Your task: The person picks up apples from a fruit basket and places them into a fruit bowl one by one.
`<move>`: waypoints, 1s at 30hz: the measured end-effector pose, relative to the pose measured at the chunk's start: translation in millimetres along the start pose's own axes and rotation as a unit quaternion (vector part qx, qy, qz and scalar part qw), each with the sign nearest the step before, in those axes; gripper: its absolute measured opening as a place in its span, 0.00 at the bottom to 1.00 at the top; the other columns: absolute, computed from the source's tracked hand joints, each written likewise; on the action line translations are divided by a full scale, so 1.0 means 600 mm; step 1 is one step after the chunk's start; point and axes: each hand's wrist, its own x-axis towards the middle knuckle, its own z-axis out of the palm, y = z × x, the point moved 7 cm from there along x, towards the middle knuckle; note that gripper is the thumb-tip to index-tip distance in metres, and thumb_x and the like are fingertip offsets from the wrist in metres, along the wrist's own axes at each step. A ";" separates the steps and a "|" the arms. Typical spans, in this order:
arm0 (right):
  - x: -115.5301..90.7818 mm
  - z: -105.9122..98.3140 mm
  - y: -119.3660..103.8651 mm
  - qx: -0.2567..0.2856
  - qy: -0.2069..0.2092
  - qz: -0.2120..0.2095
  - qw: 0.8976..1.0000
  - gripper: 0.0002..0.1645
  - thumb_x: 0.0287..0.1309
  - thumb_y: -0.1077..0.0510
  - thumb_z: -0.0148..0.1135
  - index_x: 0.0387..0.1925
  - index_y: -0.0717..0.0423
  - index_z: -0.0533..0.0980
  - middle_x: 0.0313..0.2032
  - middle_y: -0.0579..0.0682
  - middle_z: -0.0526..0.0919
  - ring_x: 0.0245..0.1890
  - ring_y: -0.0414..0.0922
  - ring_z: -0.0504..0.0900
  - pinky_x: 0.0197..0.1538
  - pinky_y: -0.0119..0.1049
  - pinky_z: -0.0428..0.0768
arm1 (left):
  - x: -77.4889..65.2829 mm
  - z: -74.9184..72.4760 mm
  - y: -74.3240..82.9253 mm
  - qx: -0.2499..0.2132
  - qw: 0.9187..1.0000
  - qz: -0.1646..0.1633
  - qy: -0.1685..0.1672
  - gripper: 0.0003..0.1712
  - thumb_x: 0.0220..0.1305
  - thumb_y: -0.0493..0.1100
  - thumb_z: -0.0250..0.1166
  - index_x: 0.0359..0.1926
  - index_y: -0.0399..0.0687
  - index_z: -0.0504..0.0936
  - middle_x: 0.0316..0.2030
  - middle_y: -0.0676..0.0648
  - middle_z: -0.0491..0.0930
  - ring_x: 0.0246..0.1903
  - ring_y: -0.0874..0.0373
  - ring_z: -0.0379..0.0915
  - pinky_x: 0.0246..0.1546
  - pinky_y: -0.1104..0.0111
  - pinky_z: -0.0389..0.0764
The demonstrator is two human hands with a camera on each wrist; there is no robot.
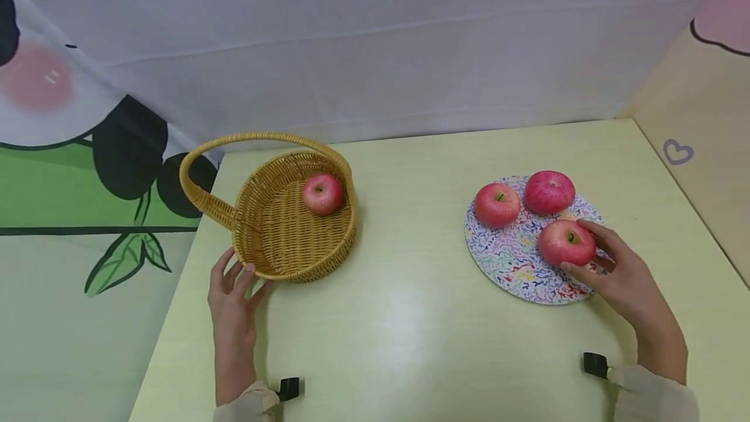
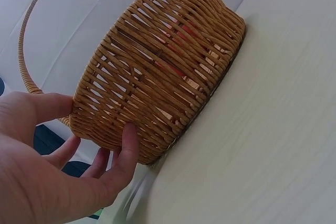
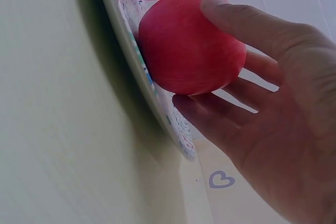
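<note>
On the right, my right hand (image 1: 624, 279) grips the nearest red apple (image 1: 566, 243) on a round patterned plate (image 1: 498, 266). The right wrist view has the thumb (image 3: 247, 22) on one side of this apple and the fingers curled round the other, close to the plate's surface. My left hand (image 1: 232, 298) holds the near left side of a round wicker basket (image 1: 293, 272), thumb and fingers against its woven wall in the left wrist view. Inside the basket lies one apple (image 1: 323, 195), partly seen through the weave from the left wrist.
Two more apples rest toward the plate's back, one at left (image 1: 497, 205) and one at right (image 1: 549, 192). The basket's tall arched handle (image 1: 263, 137) leans to the left. A pale table (image 1: 398, 344) lies under everything, with a white cloth (image 1: 381, 77) behind it.
</note>
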 end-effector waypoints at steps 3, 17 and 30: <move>0.003 0.002 -0.002 0.003 -0.007 -0.008 1.000 0.53 0.64 0.49 0.73 0.82 0.44 0.54 0.75 0.67 0.62 0.64 0.47 0.66 0.49 0.06 0.70 | -0.001 0.001 0.002 0.001 1.000 0.003 0.000 0.36 0.75 0.43 0.64 0.78 0.62 0.62 0.66 0.54 0.68 0.65 0.55 0.70 0.43 0.68 0.89; 0.004 0.011 -0.006 0.022 -0.021 -0.023 0.999 0.55 0.66 0.54 0.72 0.83 0.44 0.50 0.76 0.69 0.58 0.68 0.67 0.62 0.49 0.07 0.71 | -0.002 0.001 0.000 -0.005 1.000 0.006 0.002 0.34 0.75 0.43 0.65 0.77 0.63 0.64 0.67 0.51 0.69 0.64 0.54 0.71 0.45 0.67 0.90; 0.002 -0.010 -0.017 0.025 0.026 -0.048 0.998 0.52 0.64 0.60 0.72 0.82 0.41 0.55 0.78 0.60 0.60 0.74 0.48 0.67 0.50 0.08 0.72 | -0.003 0.002 0.001 -0.005 1.000 0.003 -0.003 0.36 0.75 0.43 0.64 0.78 0.62 0.62 0.66 0.53 0.69 0.64 0.55 0.72 0.45 0.67 0.89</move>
